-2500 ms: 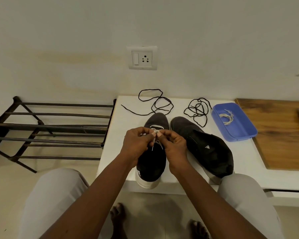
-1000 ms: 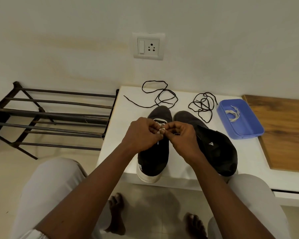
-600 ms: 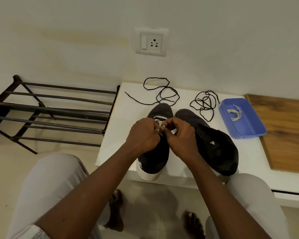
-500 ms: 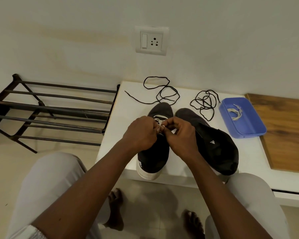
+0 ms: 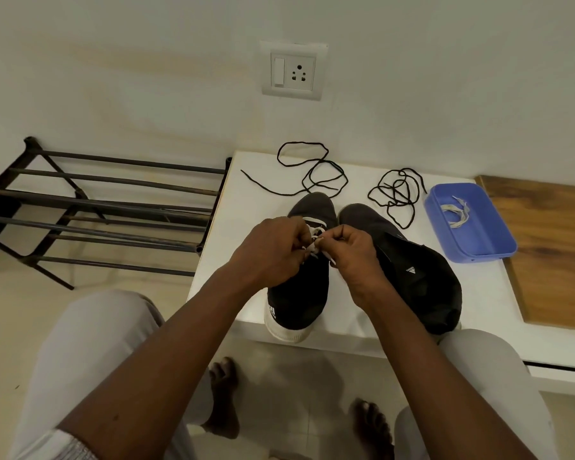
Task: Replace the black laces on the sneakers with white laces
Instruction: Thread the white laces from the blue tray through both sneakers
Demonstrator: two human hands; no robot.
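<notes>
Now my L hand (image 5: 273,250) & R hand (image 5: 356,257) sit tighter together than before, both pinching the white lace (image 5: 313,249) over the left sneaker (image 5: 299,293); prob tying off, right sneaker (image 5: 422,283) unlaced

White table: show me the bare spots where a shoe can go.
Table: bare strip between its left edge and the left sneaker; smaller patch in front of the blue tray, beside the right sneaker. Black laces crowd the back.
</notes>
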